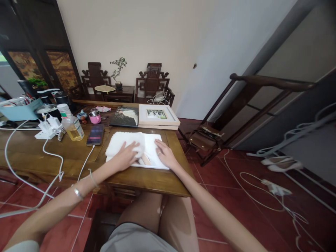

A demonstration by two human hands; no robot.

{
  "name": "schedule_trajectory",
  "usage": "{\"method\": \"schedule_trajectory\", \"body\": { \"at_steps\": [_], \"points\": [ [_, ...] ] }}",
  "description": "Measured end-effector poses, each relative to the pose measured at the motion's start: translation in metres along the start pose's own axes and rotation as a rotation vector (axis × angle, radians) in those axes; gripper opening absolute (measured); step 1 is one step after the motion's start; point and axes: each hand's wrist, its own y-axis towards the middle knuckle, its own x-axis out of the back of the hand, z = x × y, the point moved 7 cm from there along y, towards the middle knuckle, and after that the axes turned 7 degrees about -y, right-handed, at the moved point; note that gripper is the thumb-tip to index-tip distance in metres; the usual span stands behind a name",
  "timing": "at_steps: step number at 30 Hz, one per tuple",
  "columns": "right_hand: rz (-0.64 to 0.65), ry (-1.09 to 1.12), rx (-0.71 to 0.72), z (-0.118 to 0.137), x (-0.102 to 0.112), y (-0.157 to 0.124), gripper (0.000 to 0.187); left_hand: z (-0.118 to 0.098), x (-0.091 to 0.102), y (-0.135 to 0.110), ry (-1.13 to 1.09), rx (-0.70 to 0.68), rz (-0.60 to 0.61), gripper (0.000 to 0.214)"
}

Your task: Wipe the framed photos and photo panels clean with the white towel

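Observation:
A white fluffy cloth (118,140) lies over the left part of a white picture panel or book (154,161) near the table's front edge. My left hand (127,154) rests on the cloth with its fingers spread, pressing down rather than gripping. On the panel's right side, my right hand (166,154) lies flat with its fingers extended. Part of a printed picture shows between the hands; the cloth hides the rest. Just behind are a dark photo album or plate (124,117) and a white framed photo (157,114).
To the left on the wooden table (126,178) are a phone (95,135) on a cable, a bottle of yellow liquid (72,126), a pink cup (95,117) and a white power strip (47,130). A chair holding a brown bag (206,140) stands at right.

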Motion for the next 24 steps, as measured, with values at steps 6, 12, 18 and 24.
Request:
{"method": "schedule_trajectory", "body": {
  "at_steps": [6,12,18,24],
  "points": [
    [0.011,-0.002,-0.022,-0.002,0.000,0.000,0.044,0.064,0.008,0.059,-0.018,0.140,-0.072,0.033],
    [-0.003,0.027,-0.011,-0.004,-0.001,0.000,0.043,0.010,-0.002,0.037,0.102,0.000,0.004,0.027],
    [0.014,-0.004,0.000,-0.003,-0.002,0.001,0.045,-0.080,-0.008,-0.029,0.123,-0.182,-0.011,0.024],
    [0.005,0.000,0.002,-0.004,-0.002,0.001,0.043,-0.039,-0.007,0.003,0.080,-0.091,0.015,0.027]
  ]
}}
